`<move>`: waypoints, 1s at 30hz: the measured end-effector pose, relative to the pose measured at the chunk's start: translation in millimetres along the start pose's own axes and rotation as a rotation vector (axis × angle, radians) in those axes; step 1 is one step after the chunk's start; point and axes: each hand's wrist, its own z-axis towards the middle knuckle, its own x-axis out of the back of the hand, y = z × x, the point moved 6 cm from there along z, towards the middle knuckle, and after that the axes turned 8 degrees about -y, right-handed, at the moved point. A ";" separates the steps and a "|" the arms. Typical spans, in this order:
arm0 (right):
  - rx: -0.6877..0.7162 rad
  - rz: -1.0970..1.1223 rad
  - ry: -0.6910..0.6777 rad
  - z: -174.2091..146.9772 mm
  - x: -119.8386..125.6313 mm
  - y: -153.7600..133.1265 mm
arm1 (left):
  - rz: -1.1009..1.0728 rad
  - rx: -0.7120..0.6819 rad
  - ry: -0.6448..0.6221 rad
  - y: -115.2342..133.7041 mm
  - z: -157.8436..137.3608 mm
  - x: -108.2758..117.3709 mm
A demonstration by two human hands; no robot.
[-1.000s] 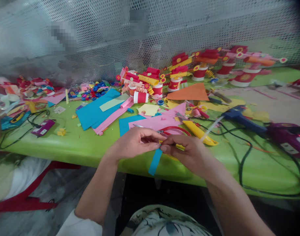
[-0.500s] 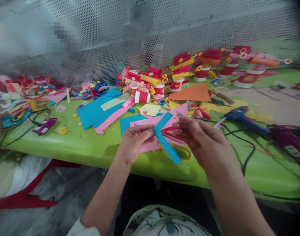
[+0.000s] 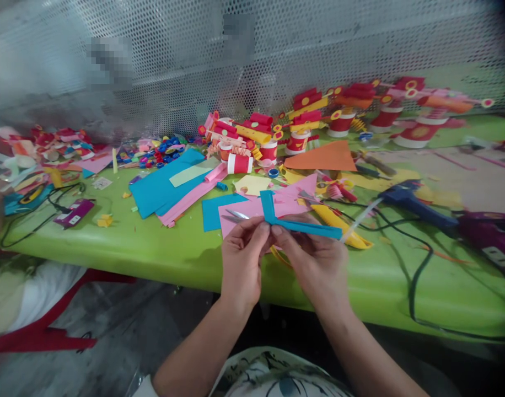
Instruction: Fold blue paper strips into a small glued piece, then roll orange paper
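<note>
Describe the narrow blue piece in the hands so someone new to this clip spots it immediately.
Find the long green table, then its near edge, where the left hand and right hand meet. Pinched between them is the narrow blue piece, one arm upward, one rightward. Unlike the wide blue sheets lying beyond, it is slim and angled.

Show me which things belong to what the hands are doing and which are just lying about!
In the job:
blue strip, pinched by the left hand and right hand
scissors, maybe: close behind the left hand, partly hidden

Just lying about right now, it seems:
glue gun
orange sheet
tipped-over cup
pink sheet
</note>
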 end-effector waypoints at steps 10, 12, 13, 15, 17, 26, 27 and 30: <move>-0.102 -0.289 -0.267 9.2 19.2 -6.2 | 0.304 0.157 -0.348 14.3 14.9 8.7; -0.102 -0.254 -0.258 9.9 18.8 -5.8 | 0.300 0.175 -0.329 14.9 16.5 9.3; -0.094 -0.229 -0.240 10.0 18.0 -5.6 | 0.277 0.179 -0.319 14.3 16.7 8.6; -0.063 -0.186 -0.191 9.8 15.7 -4.9 | 0.211 0.169 -0.289 12.7 16.0 6.0; -0.018 -0.166 -0.140 9.0 13.8 -4.5 | 0.138 0.143 -0.245 11.9 14.6 3.2; 0.073 -0.057 -0.165 5.9 12.5 -3.3 | 0.121 0.120 -0.210 12.7 11.6 -1.5; 0.073 -0.016 -0.170 6.1 12.3 -2.3 | 0.132 0.125 -0.196 11.9 12.1 0.3; 0.061 0.082 -0.183 7.4 11.4 0.8 | 0.140 0.145 -0.162 9.1 13.6 5.0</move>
